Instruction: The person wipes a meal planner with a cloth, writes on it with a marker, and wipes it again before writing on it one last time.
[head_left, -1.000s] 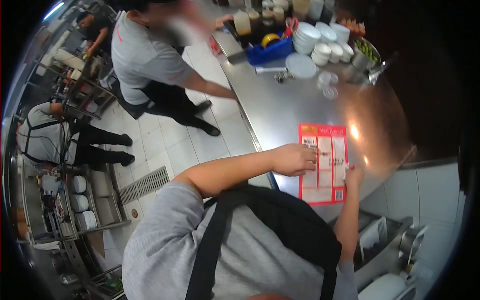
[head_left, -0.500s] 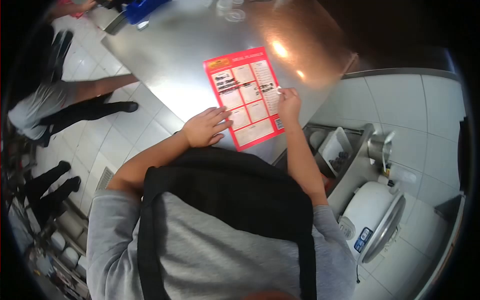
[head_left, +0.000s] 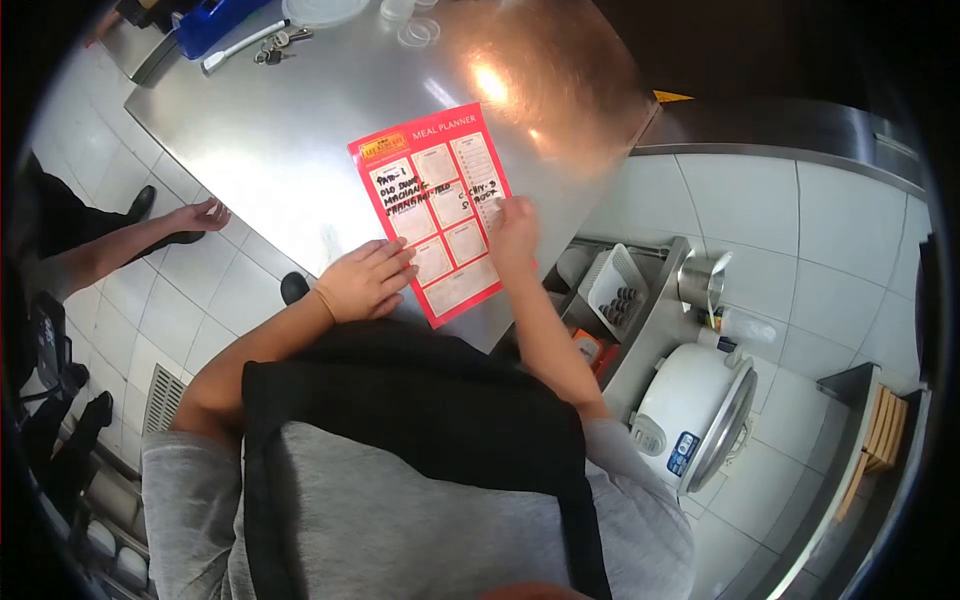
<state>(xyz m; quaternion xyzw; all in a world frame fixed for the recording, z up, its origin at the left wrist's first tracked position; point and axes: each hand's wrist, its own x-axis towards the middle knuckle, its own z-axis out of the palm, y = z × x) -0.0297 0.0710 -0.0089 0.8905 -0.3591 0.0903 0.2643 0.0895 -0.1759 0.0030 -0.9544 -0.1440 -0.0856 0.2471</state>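
A red-bordered meal planner sheet [head_left: 465, 290] lies on the steel table [head_left: 290, 130], with black handwriting across its boxes. My left hand [head_left: 368, 279] rests flat at its lower left edge, fingers stretched and touching the border. At the sheet's right edge is my right hand [head_left: 515, 237], its fingers curled together beside the handwriting. Whatever those fingers hold, if anything, is hidden; a small pale bit shows at their tips.
Keys [head_left: 278, 46], a white pen-like stick [head_left: 245, 46] and clear lids [head_left: 418, 32] lie toward the far edge. At right are a white basket [head_left: 614, 290], a metal pot [head_left: 703, 280] and a rice cooker [head_left: 685, 400]. Another person's hand [head_left: 205, 215] hangs beyond the left edge.
The view has shifted, so the table and sheet appear further left and the keys show clearly. My left hand stays on the sheet; my right stays at its right edge. The person at left has moved.
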